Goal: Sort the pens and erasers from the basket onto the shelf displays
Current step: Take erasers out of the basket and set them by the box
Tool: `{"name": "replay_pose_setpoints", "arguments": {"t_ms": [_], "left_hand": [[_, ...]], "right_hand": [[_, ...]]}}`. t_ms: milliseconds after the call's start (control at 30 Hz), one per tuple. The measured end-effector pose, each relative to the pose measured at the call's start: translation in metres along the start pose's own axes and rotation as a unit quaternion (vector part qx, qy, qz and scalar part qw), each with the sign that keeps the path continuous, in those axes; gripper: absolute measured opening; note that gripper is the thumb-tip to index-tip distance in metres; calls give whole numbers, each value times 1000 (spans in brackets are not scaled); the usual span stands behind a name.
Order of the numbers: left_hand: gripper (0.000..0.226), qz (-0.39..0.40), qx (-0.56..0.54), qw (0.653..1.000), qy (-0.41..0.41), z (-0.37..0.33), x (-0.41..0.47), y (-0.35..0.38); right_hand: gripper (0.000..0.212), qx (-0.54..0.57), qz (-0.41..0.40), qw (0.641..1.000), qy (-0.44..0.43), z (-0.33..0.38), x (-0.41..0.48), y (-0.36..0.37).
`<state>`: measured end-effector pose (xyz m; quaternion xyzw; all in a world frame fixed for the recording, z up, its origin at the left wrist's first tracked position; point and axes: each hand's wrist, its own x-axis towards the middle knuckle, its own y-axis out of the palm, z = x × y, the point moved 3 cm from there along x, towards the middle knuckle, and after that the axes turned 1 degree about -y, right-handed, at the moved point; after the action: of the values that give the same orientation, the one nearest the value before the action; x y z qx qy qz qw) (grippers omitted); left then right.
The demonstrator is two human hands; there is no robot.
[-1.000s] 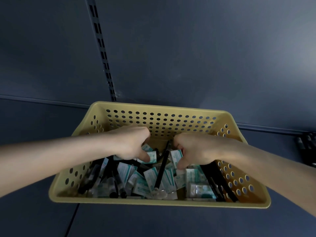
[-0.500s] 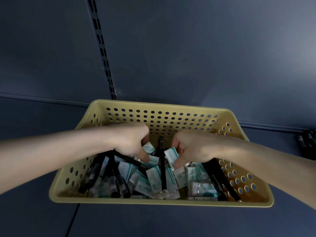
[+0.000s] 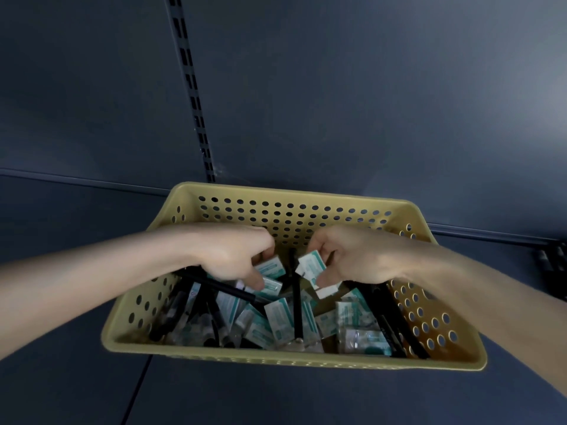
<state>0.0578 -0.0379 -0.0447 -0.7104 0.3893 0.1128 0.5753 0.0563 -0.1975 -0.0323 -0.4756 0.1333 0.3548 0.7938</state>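
- Basket (image 3: pixel 294 361): yellow plastic with round holes in its walls. It stands on the shelf (image 3: pixel 306 397) with its far wall close to the back panel (image 3: pixel 368 102). Both hands reach into it over the near side.
- Left hand (image 3: pixel 233 256): knuckles up, fingers curled down into the far-left part of the basket. The fingertips and thumb pinch the left eraser (image 3: pixel 270 267), a teal-and-white wrapped block. The thumb tip touches a second wrapped block just below it.
- Right hand (image 3: pixel 359 256): knuckles up, fingers bent inward. The thumb and forefinger pinch the right eraser (image 3: pixel 311 265), which is tilted and raised above the heap. The other fingers are tucked behind it; whether they touch it cannot be told.
- Loose erasers (image 3: pixel 279 317): many teal-and-white wrapped blocks heaped at all angles over the basket floor, mostly in the middle and to the right.
- Centre pen (image 3: pixel 296 305): black, lying from the far wall toward the near rim, between the two hands and on top of the erasers.
- Slanted pen (image 3: pixel 227 288): black, running from under the left wrist down to the right.
- Left-side pens (image 3: pixel 181 305): several black barrels leaning against the left wall.
- Right-side pens (image 3: pixel 395 320): black barrels lying along the right wall.
- Slotted upright (image 3: pixel 193 87): a dark strip with slots, running down the back panel to the basket's far-left corner.
- Dark objects (image 3: pixel 552 265): at the right edge of the shelf, too dim to identify.
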Motion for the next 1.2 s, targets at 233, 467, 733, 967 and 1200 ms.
{"name": "replay_pose_setpoints", "arguments": {"t_ms": [233, 467, 733, 967, 1200], "left_hand": [[29, -49, -107, 993, 12, 7, -5, -9], [30, -54, -169, 984, 14, 14, -7, -7], [27, -28, -177, 983, 27, 13, -8, -7], [24, -79, -295, 951, 40, 9, -17, -14], [23, -78, -479, 874, 18, 5, -24, -9]], "right_hand": [[37, -7, 73, 997, -2, 0, -6, 2], [34, -22, 119, 992, -22, 5, -1, 9], [38, -56, 139, 989, -20, 3, 1, 13], [27, 97, 72, 992, -38, -1, -3, 1], [24, 362, 57, 927, -75, -1, -17, -9]]}}
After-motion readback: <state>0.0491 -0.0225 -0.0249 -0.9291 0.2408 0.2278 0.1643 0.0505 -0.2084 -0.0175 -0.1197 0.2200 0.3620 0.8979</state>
